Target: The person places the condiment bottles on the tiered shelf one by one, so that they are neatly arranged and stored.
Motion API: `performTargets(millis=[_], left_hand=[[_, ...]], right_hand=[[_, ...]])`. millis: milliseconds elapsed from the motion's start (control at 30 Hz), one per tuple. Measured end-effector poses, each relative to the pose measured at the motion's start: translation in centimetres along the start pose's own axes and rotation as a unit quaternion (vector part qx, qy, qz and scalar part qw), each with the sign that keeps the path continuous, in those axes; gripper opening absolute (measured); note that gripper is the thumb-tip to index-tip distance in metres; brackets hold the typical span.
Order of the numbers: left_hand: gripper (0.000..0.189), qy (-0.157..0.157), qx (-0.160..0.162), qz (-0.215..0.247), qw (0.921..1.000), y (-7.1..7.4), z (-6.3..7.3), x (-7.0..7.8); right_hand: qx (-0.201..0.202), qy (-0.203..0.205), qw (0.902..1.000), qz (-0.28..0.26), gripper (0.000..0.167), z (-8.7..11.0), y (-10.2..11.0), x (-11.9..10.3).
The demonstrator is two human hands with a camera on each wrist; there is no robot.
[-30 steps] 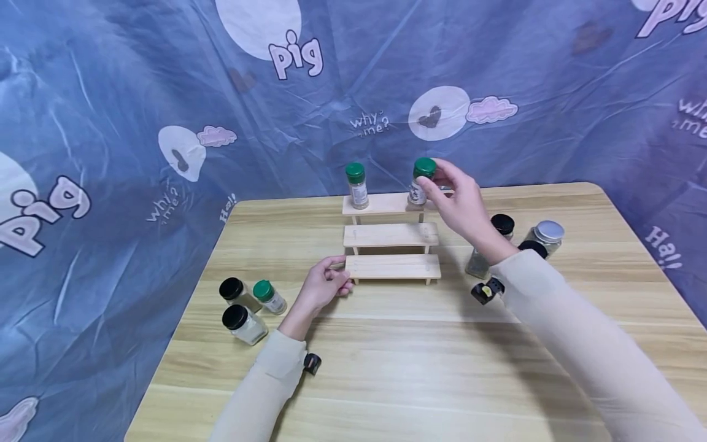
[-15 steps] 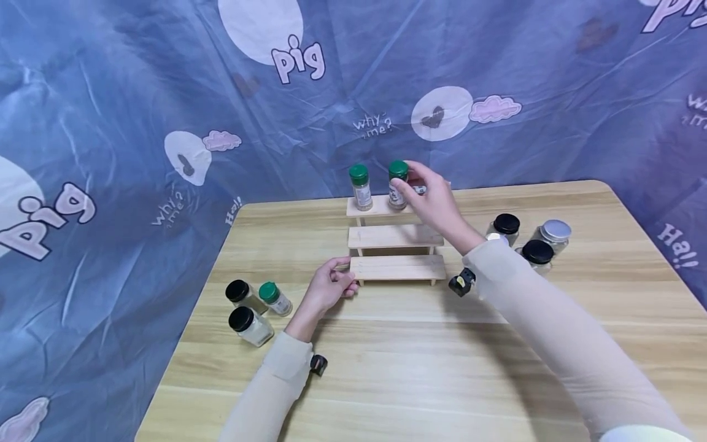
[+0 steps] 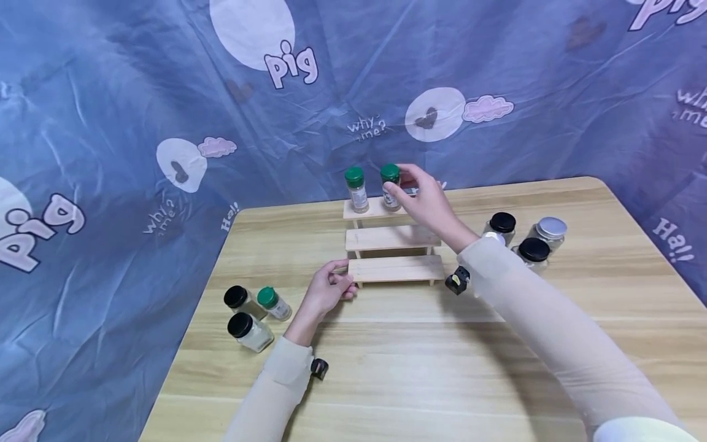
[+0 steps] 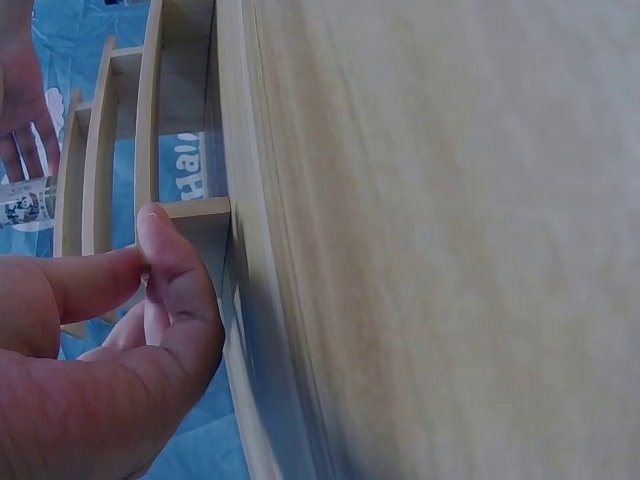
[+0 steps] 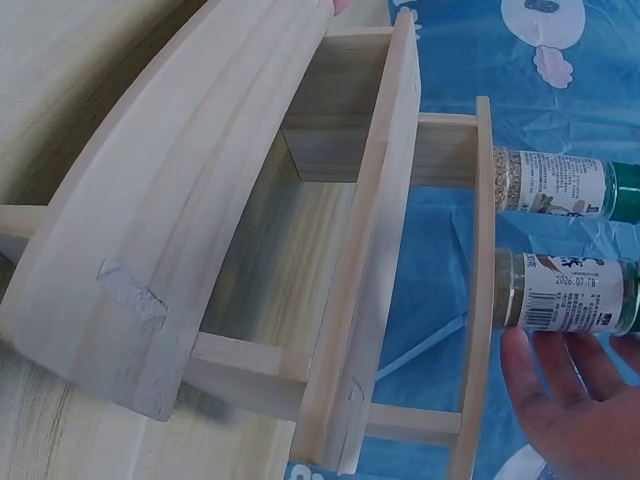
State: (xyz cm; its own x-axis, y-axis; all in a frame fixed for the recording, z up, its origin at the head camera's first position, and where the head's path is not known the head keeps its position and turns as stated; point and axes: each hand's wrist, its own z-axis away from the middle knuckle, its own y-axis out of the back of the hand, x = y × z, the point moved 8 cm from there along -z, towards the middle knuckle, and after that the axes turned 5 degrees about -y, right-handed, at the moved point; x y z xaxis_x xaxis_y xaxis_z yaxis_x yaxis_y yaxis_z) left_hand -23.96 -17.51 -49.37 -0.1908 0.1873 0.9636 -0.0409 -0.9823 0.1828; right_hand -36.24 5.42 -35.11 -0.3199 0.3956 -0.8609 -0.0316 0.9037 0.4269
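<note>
A three-tier pale wooden rack (image 3: pixel 394 269) stands on the table. My left hand (image 3: pixel 323 291) pinches the left end of its lowest tier between thumb and fingers, seen close up in the left wrist view. On the top tier, my right hand (image 3: pixel 429 202) holds a green-capped spice jar (image 3: pixel 389 174), thumb in front and fingers behind. That jar stands upright, its base right at the board in the right wrist view. Just left of it, with a small gap, stands another green-capped spice jar (image 3: pixel 358 191). My right hand hides the right part of the top tier.
At the left are two black-lidded jars (image 3: pixel 251 333) and a green-capped jar (image 3: pixel 274 303). Right of the rack stand black-lidded jars (image 3: pixel 501 223) and a silver-lidded jar (image 3: pixel 550 230); my right sleeve partly covers this group. A blue printed cloth (image 3: pixel 309 123) hangs behind the table.
My right hand has moved left along the top tier with the green-capped spice jar, bringing it nearer the other one. It has hardly moved in the last half second. My left hand stays on the rack.
</note>
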Motion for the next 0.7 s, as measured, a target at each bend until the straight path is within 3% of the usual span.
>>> performTargets(millis=[200,700], left_hand=[[0.050,0.000,-0.005,0.004,1.0000,0.1,0.1,0.0],[0.050,-0.006,-0.003,0.001,1.0000,0.2,0.1,0.0]], right_hand=[[0.011,0.001,0.9998,-0.013,0.058,0.8,1.8,0.2],[0.119,-0.013,0.9910,-0.060,0.044,6.2,13.1,2.2]])
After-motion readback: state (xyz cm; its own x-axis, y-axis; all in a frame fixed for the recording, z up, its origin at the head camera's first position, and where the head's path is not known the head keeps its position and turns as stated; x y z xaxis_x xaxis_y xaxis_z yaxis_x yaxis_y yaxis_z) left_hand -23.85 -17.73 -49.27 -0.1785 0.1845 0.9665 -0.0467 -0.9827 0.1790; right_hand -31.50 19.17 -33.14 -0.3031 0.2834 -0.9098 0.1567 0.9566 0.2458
